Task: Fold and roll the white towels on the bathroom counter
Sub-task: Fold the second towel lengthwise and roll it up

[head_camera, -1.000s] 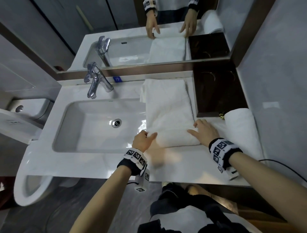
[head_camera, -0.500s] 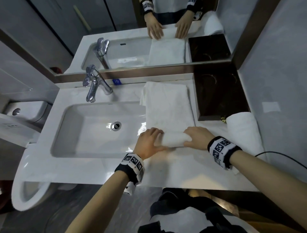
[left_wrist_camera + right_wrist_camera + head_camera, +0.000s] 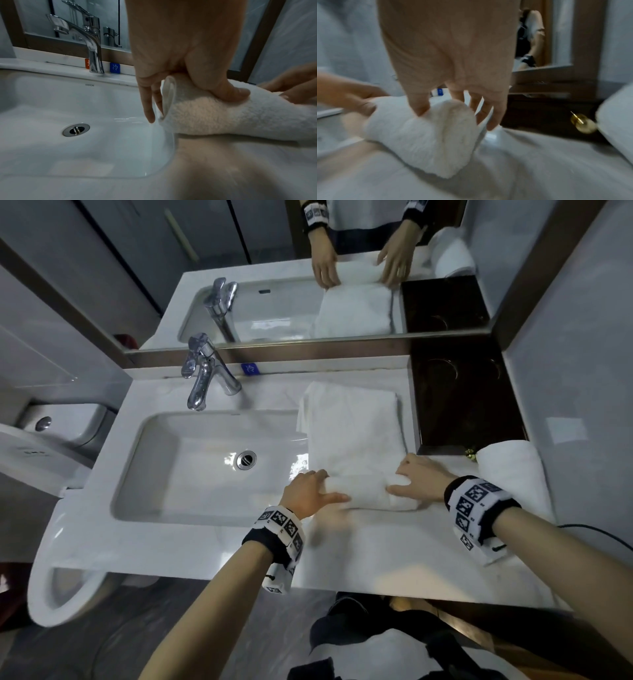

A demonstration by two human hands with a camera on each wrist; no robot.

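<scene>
A white towel [image 3: 352, 429] lies folded in a long strip on the counter [image 3: 376, 549], right of the sink. Its near end is wound into a roll [image 3: 368, 489] lying crosswise. My left hand [image 3: 308, 491] grips the roll's left end [image 3: 223, 119], thumb [image 3: 229, 92] on the near side and fingers [image 3: 149, 106] curled over the far side. My right hand [image 3: 418, 479] grips the right end [image 3: 426, 132] the same way, its thumb [image 3: 419, 106] pressed into the terry. A finished rolled towel [image 3: 510, 474] lies further right by the wall.
The basin [image 3: 205, 467] with its chrome tap [image 3: 202, 374] lies just left of the towel. A dark wooden tray [image 3: 462, 405] fills the back right corner, a small gold object [image 3: 583, 124] at its front. A mirror runs along the back. A black cable [image 3: 599, 534] trails right.
Both hands have wound the towel's near end away from me. The roll has grown thicker and moved toward the mirror, and the flat strip is shorter.
</scene>
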